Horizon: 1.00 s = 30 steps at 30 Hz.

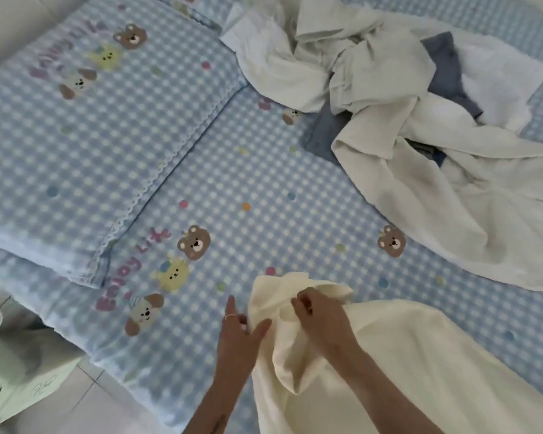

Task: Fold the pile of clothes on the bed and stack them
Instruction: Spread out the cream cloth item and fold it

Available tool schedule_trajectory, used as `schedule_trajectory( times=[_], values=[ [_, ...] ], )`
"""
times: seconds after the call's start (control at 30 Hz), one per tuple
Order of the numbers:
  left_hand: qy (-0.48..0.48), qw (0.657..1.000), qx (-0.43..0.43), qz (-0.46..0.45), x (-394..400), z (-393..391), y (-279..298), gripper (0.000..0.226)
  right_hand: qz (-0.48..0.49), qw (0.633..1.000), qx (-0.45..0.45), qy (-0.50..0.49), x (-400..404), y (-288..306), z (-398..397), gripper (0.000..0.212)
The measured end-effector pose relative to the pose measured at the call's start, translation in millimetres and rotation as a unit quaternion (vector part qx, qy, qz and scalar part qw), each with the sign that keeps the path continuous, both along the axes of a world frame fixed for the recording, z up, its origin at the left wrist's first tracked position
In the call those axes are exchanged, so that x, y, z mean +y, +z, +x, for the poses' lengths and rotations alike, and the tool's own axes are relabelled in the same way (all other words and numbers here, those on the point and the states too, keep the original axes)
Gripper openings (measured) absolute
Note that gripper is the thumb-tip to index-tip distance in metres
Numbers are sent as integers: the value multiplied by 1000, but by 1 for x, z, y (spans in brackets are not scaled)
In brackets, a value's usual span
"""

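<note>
Head view: right hand (322, 321) pinches the cream garment (389, 355) at lower centre; left hand (239, 336), fingers straight, touches its edge.

Both forearms bare, no sleeves in frame. Left hand (237, 336) wears a thin gold-toned ring (230, 316) on one finger. Right hand (322, 321): dark polish on at least one nail. Nothing on the wrists.

Bed sheet (264, 170) and pillow (85, 136): pale blue-and-white gingham with brown bears, yellow cats, pink lettering and coloured dots; garment (389, 355) at near edge cream; pile (373, 89) at far edge white with slate-blue pieces.
</note>
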<state>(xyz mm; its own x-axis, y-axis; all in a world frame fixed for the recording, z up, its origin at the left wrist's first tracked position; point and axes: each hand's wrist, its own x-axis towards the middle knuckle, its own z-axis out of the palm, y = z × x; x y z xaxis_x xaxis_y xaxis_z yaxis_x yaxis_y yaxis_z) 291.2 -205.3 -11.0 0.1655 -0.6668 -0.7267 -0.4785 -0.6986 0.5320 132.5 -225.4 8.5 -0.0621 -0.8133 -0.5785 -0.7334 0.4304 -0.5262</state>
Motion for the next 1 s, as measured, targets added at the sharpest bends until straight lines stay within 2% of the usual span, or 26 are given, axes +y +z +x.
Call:
schedule_trajectory(
  times=[0.07,0.1,0.17,0.23,0.27,0.33,0.4,0.47,0.53,0.63,0.7,0.77,0.9,0.93,1.0],
  values=[
    [-64,997,-29,-12,-16,7,-3,19,-13,995,3,-104,-25,-7,-6,22],
    [-69,997,-36,-27,-20,13,-3,8,-6,988,2,-151,-37,-13,-8,19],
    [-29,997,-51,-51,-18,33,0,21,20,985,66,-160,-55,-26,-15,22],
    [45,997,-54,-40,-6,63,2,22,73,982,167,-57,-64,-41,-21,42],
    [80,995,-55,-30,2,80,3,21,108,976,188,-12,-67,-46,-23,47],
    [117,992,-47,1,16,108,2,19,176,971,162,27,-73,-52,-20,45],
    [171,985,15,28,17,123,-3,19,200,967,140,78,-78,-55,-13,34],
    [217,973,73,43,5,127,-8,37,182,963,132,151,-86,-54,-7,24],
    [184,979,81,19,-6,130,-14,40,129,966,125,187,-99,-48,-2,17],
    [156,985,66,-21,-7,138,-13,30,-31,989,98,111,-136,-29,0,9],
    [184,980,60,-40,8,150,-8,33,-132,986,70,76,-165,-11,8,9],
    [204,976,52,-57,24,167,-1,38,-191,980,33,47,-194,4,18,17],
    [228,972,-10,-60,49,206,-7,42,-188,981,-47,-11,-244,9,35,34],
    [231,972,-22,-45,53,214,-11,43,-177,981,-70,-46,-253,5,41,33],
    [228,973,-27,-5,53,223,-20,48,-137,984,-64,-98,-267,-7,47,17]
  ],
)
